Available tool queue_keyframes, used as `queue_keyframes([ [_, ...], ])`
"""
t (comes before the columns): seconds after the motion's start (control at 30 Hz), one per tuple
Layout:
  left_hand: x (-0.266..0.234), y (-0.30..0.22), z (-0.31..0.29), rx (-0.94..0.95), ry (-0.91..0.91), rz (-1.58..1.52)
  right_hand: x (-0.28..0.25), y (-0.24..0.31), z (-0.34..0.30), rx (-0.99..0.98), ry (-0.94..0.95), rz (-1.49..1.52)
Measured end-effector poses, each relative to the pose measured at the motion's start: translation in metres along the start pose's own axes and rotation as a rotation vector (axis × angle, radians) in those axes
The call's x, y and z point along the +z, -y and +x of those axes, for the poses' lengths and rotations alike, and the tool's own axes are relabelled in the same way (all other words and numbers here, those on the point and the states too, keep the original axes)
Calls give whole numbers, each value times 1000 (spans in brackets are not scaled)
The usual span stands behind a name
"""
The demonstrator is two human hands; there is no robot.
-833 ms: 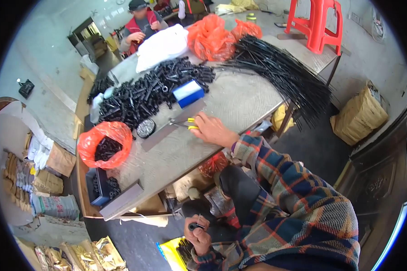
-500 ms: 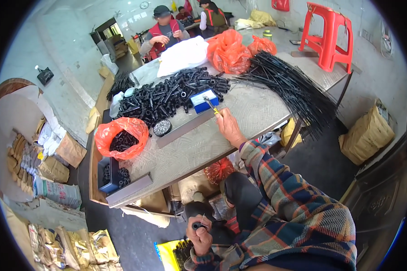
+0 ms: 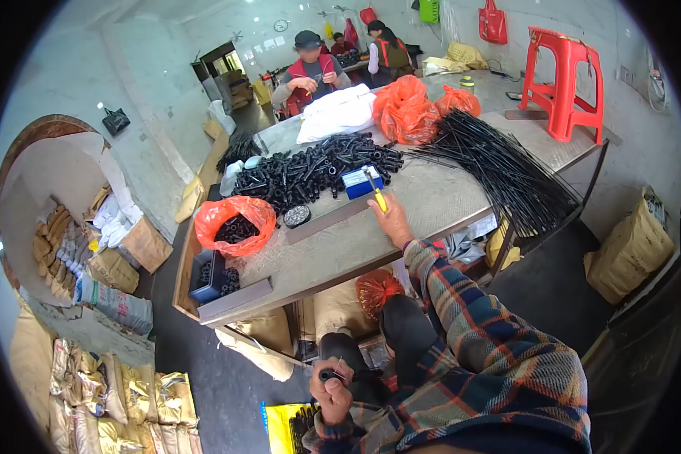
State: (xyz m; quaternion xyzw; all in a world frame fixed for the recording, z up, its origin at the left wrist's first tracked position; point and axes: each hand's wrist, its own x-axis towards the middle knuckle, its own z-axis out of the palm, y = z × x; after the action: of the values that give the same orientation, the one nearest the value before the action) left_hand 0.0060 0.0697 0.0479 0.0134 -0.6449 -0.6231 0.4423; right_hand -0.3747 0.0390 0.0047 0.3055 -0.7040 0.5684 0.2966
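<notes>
1. The right hand [image 3: 392, 221], in the centre of the frame, rests on the grey worktable [image 3: 431, 200] with its fingers closed around a yellow-handled tool [image 3: 377, 195] that points up the picture.
2. The tool's tip lies just beside a small blue rectangular box [image 3: 359, 183], which sits at the edge of a heap of short black plastic tube pieces [image 3: 310, 170].
3. The left hand [image 3: 331, 390], low in the frame below the table edge, is curled around one small black tube piece [image 3: 328, 374] held near the person's dark-trousered knees.
4. A long bundle of thin black rods [image 3: 507, 170] fans across the table in the right half of the frame, well apart from both hands.
5. An orange plastic bag [image 3: 234, 223] holding more black pieces sits left of centre, beside a round black disc [image 3: 296, 216].
6. Two more orange bags [image 3: 408, 110] and a white sack [image 3: 337, 113] lie at the table's far end, upper centre.
7. A red plastic stool [image 3: 564, 79] stands on the table at the upper right.
8. Other people [image 3: 310, 72] work at the top of the frame.
9. A yellow container [image 3: 287, 427] with black pieces lies on the floor at the bottom centre.
</notes>
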Motion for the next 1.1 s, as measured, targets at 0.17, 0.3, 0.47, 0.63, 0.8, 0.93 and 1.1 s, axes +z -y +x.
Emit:
queue_keyframes([
  [0.17,3,-8,-10,51,-17,-52,-4,9,-11,-34,150,-7],
  [0.3,5,-13,-11,72,-17,-12,-9,18,-10,18,201,-5],
  [0.47,15,-13,-7,57,-22,51,-14,16,-12,-91,85,-15],
  [0.63,20,-6,-6,70,-22,88,-14,16,-10,-23,82,37],
  [0.8,23,1,-4,71,-93,85,-18,21,-6,9,90,79],
  [0.93,28,2,-2,47,-74,84,-17,16,-7,16,91,95],
  [1.1,33,8,-1,21,-44,-12,-16,16,-7,-3,89,72],
])
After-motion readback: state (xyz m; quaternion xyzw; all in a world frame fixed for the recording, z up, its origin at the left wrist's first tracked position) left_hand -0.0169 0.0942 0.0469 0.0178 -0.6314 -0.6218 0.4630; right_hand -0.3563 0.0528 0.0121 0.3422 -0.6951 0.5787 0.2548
